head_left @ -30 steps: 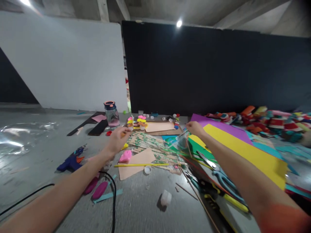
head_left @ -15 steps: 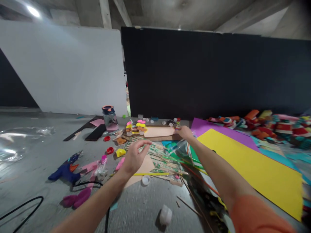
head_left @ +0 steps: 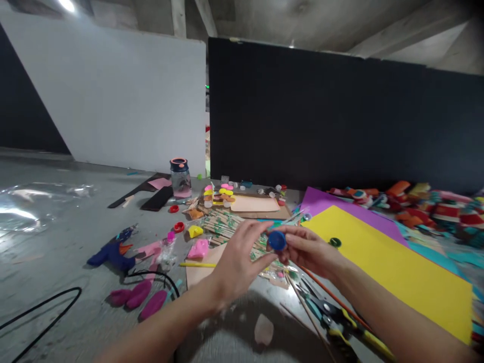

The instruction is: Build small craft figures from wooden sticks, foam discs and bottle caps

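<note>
A small round blue bottle cap (head_left: 277, 241) is pinched between the fingers and thumb of my right hand (head_left: 313, 249), above the middle of the table. My left hand (head_left: 236, 264) hovers just left of the cap, fingers and thumb apart and curved toward it; whether a fingertip touches it I cannot tell. Beneath both hands, and partly hidden by them, lie wooden sticks in green-printed wrappers (head_left: 221, 225). Behind them is a rounded beige piece (head_left: 253, 203) on brown cardboard, with small yellow and pink discs (head_left: 225, 190) at its left end.
A drinking bottle (head_left: 180, 179) stands back left, near a blue glue gun (head_left: 113, 257) with a black cord. Red caps (head_left: 179, 227) and a yellow lump (head_left: 195, 232) lie left. Yellow sheet (head_left: 401, 277) covers the right; pliers (head_left: 336, 322) lie in front. Dark panel (head_left: 321, 116) stands behind.
My right hand has come back from the far cardboard toward me and now holds the blue cap. My left hand has moved right, close to it. The view has shifted slightly.
</note>
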A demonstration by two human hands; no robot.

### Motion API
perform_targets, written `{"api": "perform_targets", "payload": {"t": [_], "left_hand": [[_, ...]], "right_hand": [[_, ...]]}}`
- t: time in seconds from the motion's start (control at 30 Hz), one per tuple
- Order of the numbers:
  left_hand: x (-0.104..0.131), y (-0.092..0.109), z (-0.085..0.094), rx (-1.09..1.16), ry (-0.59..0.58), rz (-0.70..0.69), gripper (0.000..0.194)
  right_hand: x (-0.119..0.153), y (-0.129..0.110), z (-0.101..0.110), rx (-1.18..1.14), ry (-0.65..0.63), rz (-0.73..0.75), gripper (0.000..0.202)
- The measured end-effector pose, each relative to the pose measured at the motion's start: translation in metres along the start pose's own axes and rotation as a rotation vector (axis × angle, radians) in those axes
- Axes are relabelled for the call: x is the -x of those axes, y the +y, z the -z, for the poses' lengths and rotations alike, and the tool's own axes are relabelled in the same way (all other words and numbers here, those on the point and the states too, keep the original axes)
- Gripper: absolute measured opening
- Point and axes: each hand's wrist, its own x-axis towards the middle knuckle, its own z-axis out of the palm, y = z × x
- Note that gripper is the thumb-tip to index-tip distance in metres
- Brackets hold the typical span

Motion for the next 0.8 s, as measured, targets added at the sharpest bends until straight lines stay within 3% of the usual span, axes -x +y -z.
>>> {"api": "perform_targets", "payload": {"t": [0.13, 0.3, 0.5, 0.67, 0.8], "left_hand": [[0.001, 0.003, 0.007, 0.024, -0.029, -0.044, 0.036], [0.0, 0.009, 0.019, -0.092, 0.06, -0.095, 0.031], [-0.001, 0.024, 0.029, -0.265, 0.056, -0.229, 0.027], [0.001, 0.025, 0.027, -0.224, 0.086, -0.322, 0.031], [0.004, 0.02, 0.024, -0.175, 0.083, -0.382, 0.034]], "right_hand": [[0.001, 0.009, -0.017, -0.099, -0.017, -0.037, 0.033], [0.014, -0.001, -0.024, 0.094, -0.017, -0.006, 0.035], [0.036, -0.014, -0.036, 0.343, 0.211, 0.257, 0.026], [0.04, -0.017, -0.036, 0.411, 0.362, 0.387, 0.026], [0.047, -0.02, -0.047, 0.535, 0.36, 0.395, 0.023]]}}
